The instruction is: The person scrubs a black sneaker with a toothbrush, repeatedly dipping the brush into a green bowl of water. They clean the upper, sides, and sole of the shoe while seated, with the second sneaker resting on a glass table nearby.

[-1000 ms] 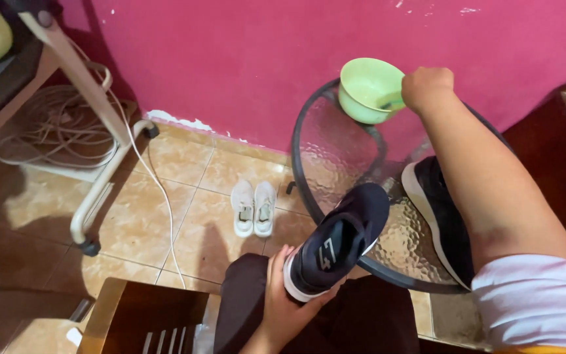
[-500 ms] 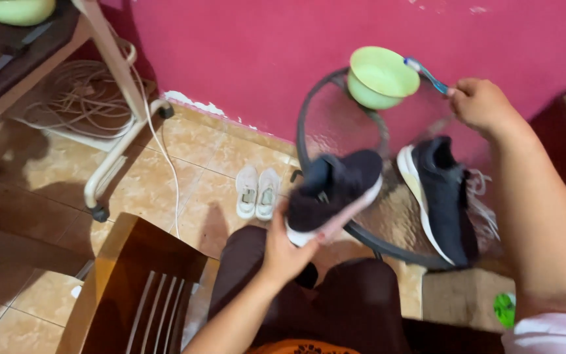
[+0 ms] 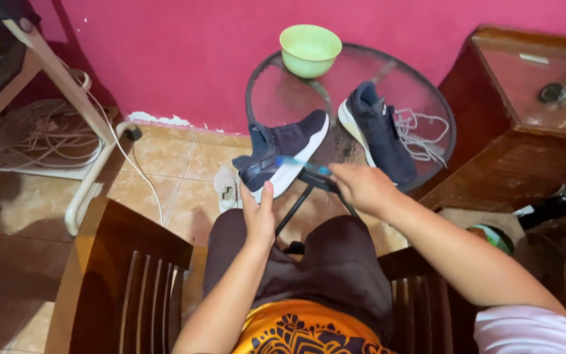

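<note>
Now the left hand (image 3: 259,213) holds up the dark sneaker (image 3: 282,152) from below, its length slanting toward the toothbrush (image 3: 304,164) pinched in the right hand (image 3: 361,188)

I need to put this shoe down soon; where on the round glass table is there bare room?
Bare glass lies on the round glass table left of the green bowl, and between bowl and dark navy sneaker. The right side is crowded by loose white laces.

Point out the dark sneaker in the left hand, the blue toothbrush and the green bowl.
Dark navy sneaker with white sole (image 3: 283,152), head view, on its side panel.
Blue toothbrush (image 3: 301,164), head view, on its handle.
Light green round bowl (image 3: 310,49), head view, on its front wall.
</note>
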